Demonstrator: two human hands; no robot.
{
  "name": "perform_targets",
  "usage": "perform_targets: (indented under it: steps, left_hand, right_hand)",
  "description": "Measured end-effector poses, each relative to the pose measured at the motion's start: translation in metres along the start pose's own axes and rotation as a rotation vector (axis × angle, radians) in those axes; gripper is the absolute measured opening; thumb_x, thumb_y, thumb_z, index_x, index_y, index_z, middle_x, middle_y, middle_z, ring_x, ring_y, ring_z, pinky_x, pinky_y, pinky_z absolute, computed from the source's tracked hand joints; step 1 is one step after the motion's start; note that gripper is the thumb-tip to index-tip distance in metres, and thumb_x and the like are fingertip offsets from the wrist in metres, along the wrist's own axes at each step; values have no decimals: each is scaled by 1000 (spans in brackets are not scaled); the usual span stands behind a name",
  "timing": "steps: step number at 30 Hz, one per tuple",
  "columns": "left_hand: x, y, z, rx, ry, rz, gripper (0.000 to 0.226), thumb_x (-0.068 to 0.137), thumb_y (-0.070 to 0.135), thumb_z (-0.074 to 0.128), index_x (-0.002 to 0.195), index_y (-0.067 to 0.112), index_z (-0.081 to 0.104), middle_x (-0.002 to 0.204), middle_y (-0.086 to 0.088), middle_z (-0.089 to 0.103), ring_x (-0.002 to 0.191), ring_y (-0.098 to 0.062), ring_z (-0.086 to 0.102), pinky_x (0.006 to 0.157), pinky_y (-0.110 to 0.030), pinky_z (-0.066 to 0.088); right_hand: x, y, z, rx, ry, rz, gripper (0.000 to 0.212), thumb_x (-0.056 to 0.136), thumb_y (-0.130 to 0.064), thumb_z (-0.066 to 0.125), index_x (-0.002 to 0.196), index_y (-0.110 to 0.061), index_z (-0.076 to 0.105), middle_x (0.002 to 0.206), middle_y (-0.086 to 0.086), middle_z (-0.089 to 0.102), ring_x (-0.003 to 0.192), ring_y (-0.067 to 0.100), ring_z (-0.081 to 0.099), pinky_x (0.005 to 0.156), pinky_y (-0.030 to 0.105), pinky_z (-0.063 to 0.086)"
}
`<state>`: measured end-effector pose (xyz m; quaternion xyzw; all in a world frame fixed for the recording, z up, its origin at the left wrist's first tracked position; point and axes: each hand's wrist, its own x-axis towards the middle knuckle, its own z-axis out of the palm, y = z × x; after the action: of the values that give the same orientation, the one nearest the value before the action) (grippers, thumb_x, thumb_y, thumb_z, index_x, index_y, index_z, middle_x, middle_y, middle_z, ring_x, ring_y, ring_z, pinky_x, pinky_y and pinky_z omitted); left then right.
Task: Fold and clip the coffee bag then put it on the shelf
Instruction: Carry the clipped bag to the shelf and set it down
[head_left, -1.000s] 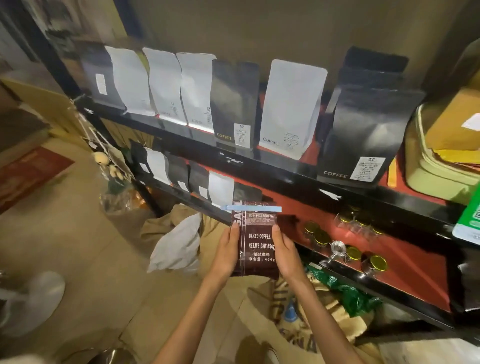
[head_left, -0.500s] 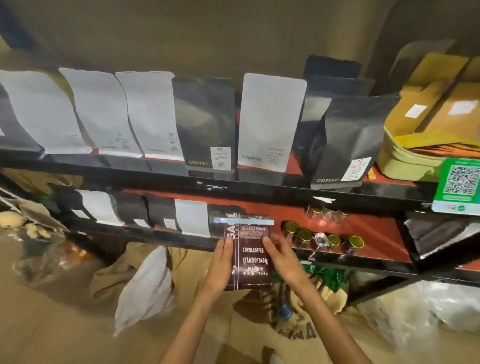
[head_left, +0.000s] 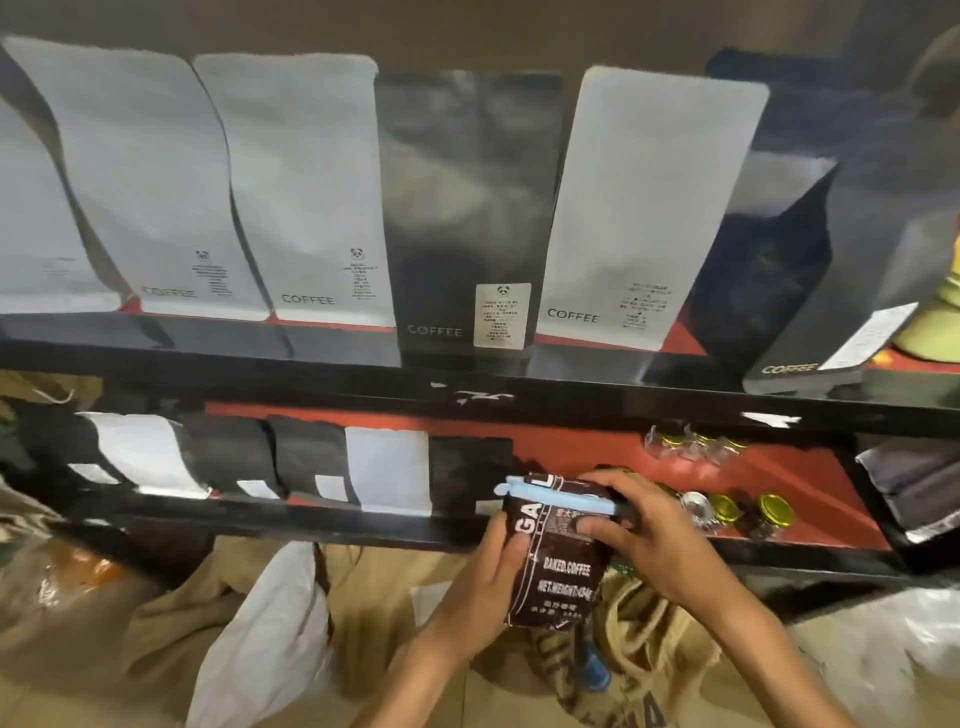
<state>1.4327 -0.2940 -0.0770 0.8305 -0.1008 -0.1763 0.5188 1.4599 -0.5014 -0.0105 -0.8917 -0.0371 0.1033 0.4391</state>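
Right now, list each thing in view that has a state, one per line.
coffee bag: top folded, clipped, held upright at the lower shelf's front edge
blue clip: closed across the fold
left hand: gripping the bag's side
right hand: gripping the bag's top
small jars: lids on

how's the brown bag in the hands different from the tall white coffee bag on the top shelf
The brown bag is dark and smaller; the white bag is pale and taller. The brown bag has a blue clip across its top; the white bag shows none. The brown bag is held tilted in front of the lower shelf by the left hand and right hand; the white bag stands on the top shelf. Both are printed with the word coffee.
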Motion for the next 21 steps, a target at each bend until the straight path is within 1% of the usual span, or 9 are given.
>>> perform_targets:
  steps: [2,4,6,8,9,11,13,16,21]
  left_hand:
    - [14,0,-2,355,-42,110,32,101,50,34,133,51,32,139,11,51,138,-14,40,115,-42,35]
    - [36,-5,-14,740,230,259,41,95,45,43,132,28,41,141,-3,52,141,-25,31,113,-54,35]
    - [59,-9,-34,941,290,348,58,84,46,61,132,18,47,143,-10,51,141,-31,34,113,-59,31]
    - [80,-10,-61,958,323,329,73,74,43,76,138,17,49,144,-13,52,137,-34,38,116,-51,19]
    - [88,-9,-70,989,326,314,74,73,43,76,138,18,49,142,-11,54,134,-32,40,113,-46,20]
    - [102,-6,-89,1029,280,287,66,75,45,72,134,23,52,136,-5,58,127,-27,44,105,-39,30]
    - [114,0,-94,921,123,170,53,82,39,73,131,30,55,133,2,61,124,-22,53,101,-37,42]
    - [131,0,-91,913,8,33,47,90,32,67,135,36,53,135,5,60,124,-22,56,96,-37,45]
    - [146,-18,-86,750,12,88,43,89,2,62,124,27,64,120,-1,69,114,-24,63,92,-36,52]
  right_hand:
    - [14,8,-11,-63,32,-37,33,82,-24,76,106,-45,64,108,-14,67,100,1,64,83,16,53]
    - [23,14,-22,-46,84,-59,32,80,-20,77,103,-41,68,105,-11,68,97,3,65,79,21,56]
    - [31,22,-30,13,110,-66,33,80,-17,77,102,-38,68,105,-10,67,96,6,66,73,22,58]
    - [44,34,-34,-38,170,-79,34,79,-18,77,104,-39,67,103,-16,65,96,6,65,79,24,56]
    - [52,43,-33,-71,204,-83,33,79,-19,77,107,-36,69,101,-19,64,97,6,64,84,27,55]
    - [67,56,-27,-108,251,-87,33,79,-20,79,110,-28,72,99,-18,65,97,10,65,91,31,52]
    - [80,69,-16,-115,258,-93,34,78,-19,79,111,-23,73,99,-13,66,98,12,65,94,30,50]
    - [91,82,-1,-172,229,-97,37,79,-22,78,116,-21,71,100,-12,64,98,11,63,90,25,47]
    - [98,96,21,-204,200,-79,39,80,-23,77,118,-21,70,102,-10,63,104,14,63,94,31,50]
